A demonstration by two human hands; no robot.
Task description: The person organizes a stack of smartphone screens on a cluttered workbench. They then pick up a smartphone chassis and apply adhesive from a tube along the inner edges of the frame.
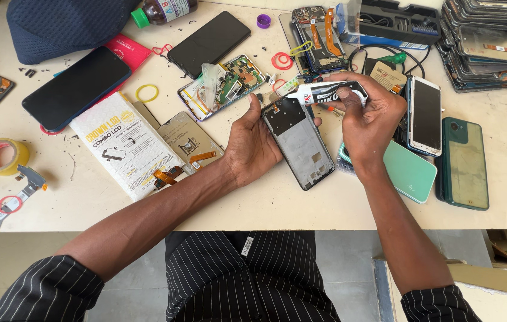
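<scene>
Striped sleeves come in from the bottom, and both hands meet over a bare black phone frame lying on the table near its front edge. Left hand is spread flat against the frame's left side, steadying it. Right hand is pinching a small glue tube, nozzle pointed left at the frame's top corner, so by my read this is the gluing stage, with the bead just getting started at the top. Running it along the rim would call for a slow, even squeeze while the frame stays pinned (hard to tell if any glue is down yet).

Room is tight. A mint green phone cover sits touching the right wrist, a white-edged phone just beyond it, a dark green phone further right. An opened phone with its circuit board showing lies just above the left thumb, and a white padded packet sits to the left. Only open strip is the table edge below the frame.
</scene>
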